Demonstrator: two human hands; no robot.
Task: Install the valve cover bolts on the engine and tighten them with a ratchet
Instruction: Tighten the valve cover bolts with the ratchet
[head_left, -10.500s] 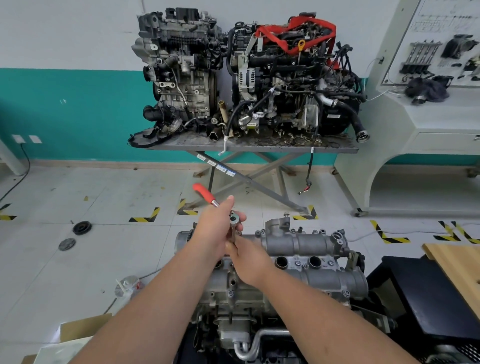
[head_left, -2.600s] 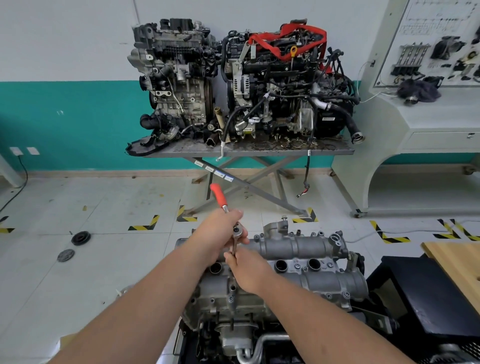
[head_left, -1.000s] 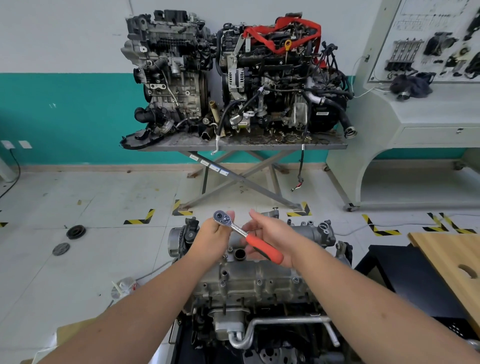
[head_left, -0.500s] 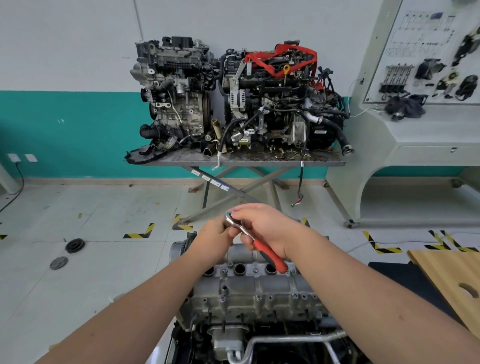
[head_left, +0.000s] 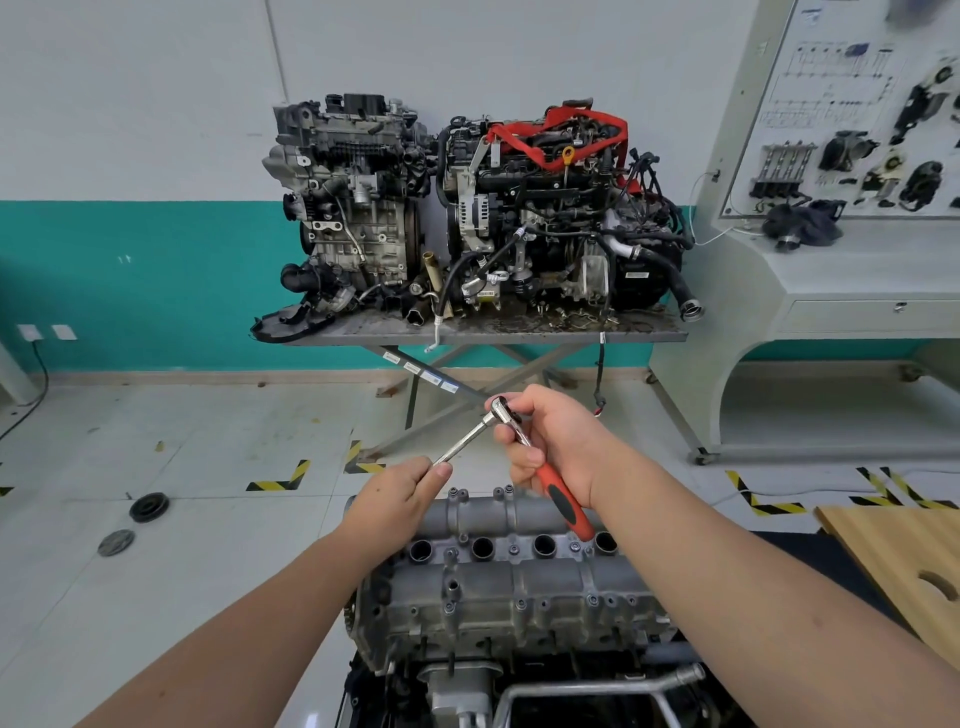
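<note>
1. While both hands hover above the engine (head_left: 509, 597), the right hand (head_left: 553, 447) wraps the ratchet (head_left: 540, 467) near its head, fingers curled round the shank, the red-and-black grip slanting down toward the engine's row of four round wells.
2. Left hand (head_left: 400, 499), above the engine's far left corner, pinches the lower end of a chrome extension bar (head_left: 462, 441) between thumb and fingertips; the bar rises at a slant to the ratchet head.
3. Ratchet and bar are held in the air, clear of the engine; no socket end visible past the left fingers.
4. Engine sits low and central, directly below the hands. Valve cover bolts (head_left: 592, 600) show as small heads along its top face; whether seated tight cannot be told.
5. Beyond the engine, across the tiled floor: a scissor-leg table (head_left: 488, 332) carrying two complete engines, one with a red strap.
6. Right of the engine: wooden board (head_left: 893, 561) with a cut-out; further back, a pale display console (head_left: 831, 291) with mounted parts.
7. Left of the engine, on the floor: two dark round discs (head_left: 149, 506).
</note>
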